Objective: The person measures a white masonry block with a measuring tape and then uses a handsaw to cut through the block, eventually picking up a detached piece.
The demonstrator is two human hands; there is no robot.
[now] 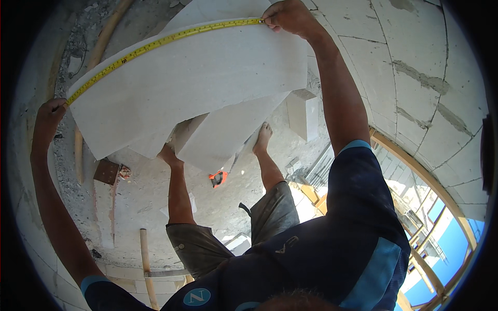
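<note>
— Where is the tape against your hands?

— The yellow measuring tape (pixel 155 44) runs along the upper edge of the pale stone slab (pixel 192 88), stretched between your two hands. Your left hand (pixel 49 116) is closed round the tape's lower end at the slab's left corner. Your right hand (pixel 290 16) pinches the other end with its fingertips at the slab's top right corner.

— And the slab itself?

— It stands tilted in front of you, leaning over a second pale slab (pixel 223 135) behind it. Both rest on the dusty concrete floor (pixel 140 197), just ahead of your bare feet. Your left foot (pixel 168 154) sits at the front slab's lower edge; your right foot (pixel 263 137) is just beside the second one.

— Anything else near?

— An orange tool (pixel 218 178) lies on the floor between your legs. A small white block (pixel 303 114) stands right of the slabs, and a block wall (pixel 415 78) rises to your right.
</note>
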